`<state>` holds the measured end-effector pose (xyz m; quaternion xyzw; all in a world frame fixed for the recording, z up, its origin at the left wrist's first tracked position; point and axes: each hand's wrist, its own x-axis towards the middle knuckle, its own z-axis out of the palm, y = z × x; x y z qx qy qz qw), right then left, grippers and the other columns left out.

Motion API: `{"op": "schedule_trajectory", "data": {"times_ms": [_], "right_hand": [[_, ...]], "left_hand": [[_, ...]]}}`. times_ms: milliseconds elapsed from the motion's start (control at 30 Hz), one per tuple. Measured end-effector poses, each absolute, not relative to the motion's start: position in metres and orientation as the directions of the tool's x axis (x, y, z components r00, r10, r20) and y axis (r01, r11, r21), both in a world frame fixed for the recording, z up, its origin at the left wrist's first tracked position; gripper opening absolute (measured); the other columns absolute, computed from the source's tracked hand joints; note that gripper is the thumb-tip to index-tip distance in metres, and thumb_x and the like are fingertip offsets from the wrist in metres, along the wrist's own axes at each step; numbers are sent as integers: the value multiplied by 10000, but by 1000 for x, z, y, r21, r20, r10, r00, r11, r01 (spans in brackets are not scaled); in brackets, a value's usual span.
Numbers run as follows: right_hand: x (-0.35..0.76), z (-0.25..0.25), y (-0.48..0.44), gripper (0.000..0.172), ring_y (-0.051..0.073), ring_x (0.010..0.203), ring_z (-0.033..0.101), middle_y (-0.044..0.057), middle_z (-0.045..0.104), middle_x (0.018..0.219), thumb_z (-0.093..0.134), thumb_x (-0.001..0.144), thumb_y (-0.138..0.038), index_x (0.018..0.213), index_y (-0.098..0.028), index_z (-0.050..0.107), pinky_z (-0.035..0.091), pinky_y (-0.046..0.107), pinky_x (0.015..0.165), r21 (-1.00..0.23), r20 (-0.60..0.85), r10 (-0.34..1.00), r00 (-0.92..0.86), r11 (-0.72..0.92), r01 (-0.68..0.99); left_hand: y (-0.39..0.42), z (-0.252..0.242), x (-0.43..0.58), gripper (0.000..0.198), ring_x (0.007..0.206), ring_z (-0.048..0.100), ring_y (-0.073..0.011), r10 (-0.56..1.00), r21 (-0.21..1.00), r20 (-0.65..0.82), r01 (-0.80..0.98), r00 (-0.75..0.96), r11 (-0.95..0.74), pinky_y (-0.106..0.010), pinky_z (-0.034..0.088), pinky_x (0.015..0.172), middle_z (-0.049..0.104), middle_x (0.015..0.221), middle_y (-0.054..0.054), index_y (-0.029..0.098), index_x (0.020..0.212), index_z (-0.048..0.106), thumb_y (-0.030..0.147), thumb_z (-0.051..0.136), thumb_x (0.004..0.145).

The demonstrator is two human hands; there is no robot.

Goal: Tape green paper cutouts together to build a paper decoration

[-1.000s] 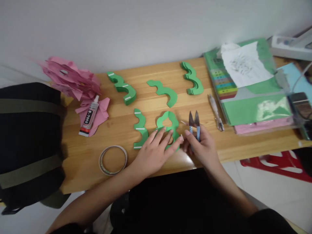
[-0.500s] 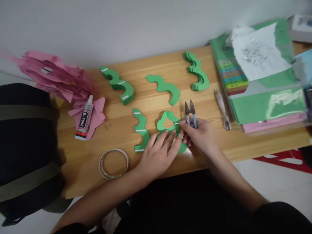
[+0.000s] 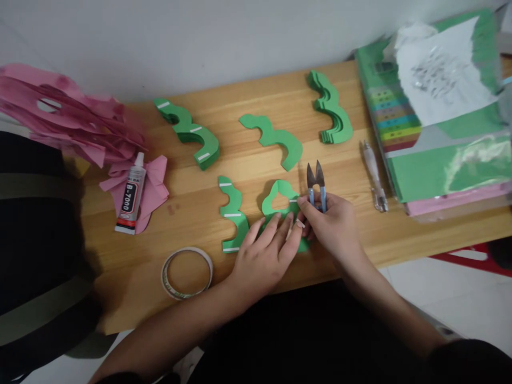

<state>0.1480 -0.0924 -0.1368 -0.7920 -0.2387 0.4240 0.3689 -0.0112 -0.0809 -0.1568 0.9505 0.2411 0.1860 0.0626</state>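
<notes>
My left hand (image 3: 266,250) lies flat with its fingers stretched over a green paper cutout (image 3: 275,186), which has wavy edges and an opening in the middle. A pair of thread snips (image 3: 316,186) with blue handles is in my right hand (image 3: 334,221), blades pointing away from me. My right thumb and fingertips are at the cutout's right edge, by a short white strip (image 3: 294,201). Another small white piece (image 3: 300,224) shows near my left index fingertip. Left of my left hand lies a wavy green paper piece (image 3: 236,216) with white strips across it.
Behind lie a striped green stack (image 3: 206,141), a single green piece (image 3: 294,152) and another stack (image 3: 340,125). A tape roll (image 3: 165,274), glue tube (image 3: 131,194) and pink paper shapes (image 3: 92,114) are left. A pen (image 3: 373,170) and packaged green paper (image 3: 448,170) are right.
The view has shifted slightly, so things at the sides sit farther outward. Both hands keep nearly the same pose at the green cutout, and the snips stay in my right hand.
</notes>
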Motion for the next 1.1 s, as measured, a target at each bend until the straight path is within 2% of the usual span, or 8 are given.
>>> {"op": "schedule_trajectory", "data": {"times_ms": [333, 567, 833, 967, 1100], "right_hand": [[147, -140, -94, 204, 129, 360, 531, -11, 598, 473, 611, 788, -352, 661, -193, 594, 441, 260, 417, -763, -388, 713, 583, -604, 230], [147, -141, -94, 222, 190, 523, 615, 21, 609, 526, 604, 779, -381, 652, -199, 581, 434, 285, 502, -716, -325, 719, 615, -612, 336], [147, -141, -95, 203, 213, 569, 652, 17, 609, 505, 608, 794, -360, 659, -213, 575, 443, 286, 518, -735, -334, 726, 601, -600, 317], [147, -142, -95, 201, 199, 528, 634, 6, 600, 491, 610, 798, -360, 665, -211, 586, 450, 291, 529, -743, -342, 729, 592, -596, 304], [148, -142, -95, 202, 205, 569, 651, 22, 634, 547, 610, 793, -365, 668, -206, 602, 453, 295, 549, -751, -319, 738, 595, -579, 316]], "left_hand": [[-80, -153, -11, 314, 1135, 658, -236, 464, 144, 322, 441, 825, -886, -340, 469, 828, 680, 1259, -135, 82, 1233, 573, 89, 419, 960], [-80, -151, -8, 316, 1106, 671, -235, 466, 127, 312, 450, 828, -884, -339, 470, 808, 683, 1247, -151, 73, 1232, 555, 76, 410, 952], [-77, -151, -6, 320, 1074, 679, -225, 492, 151, 323, 469, 808, -870, -335, 478, 788, 691, 1230, -152, 68, 1206, 565, 54, 408, 927], [-77, -150, -6, 326, 1077, 675, -219, 480, 125, 303, 465, 823, -876, -332, 473, 775, 685, 1241, -146, 63, 1205, 571, 43, 396, 931], [-79, -150, -6, 334, 1087, 667, -212, 475, 99, 284, 467, 833, -879, -331, 465, 786, 673, 1266, -133, 79, 1223, 580, 59, 395, 946]]}}
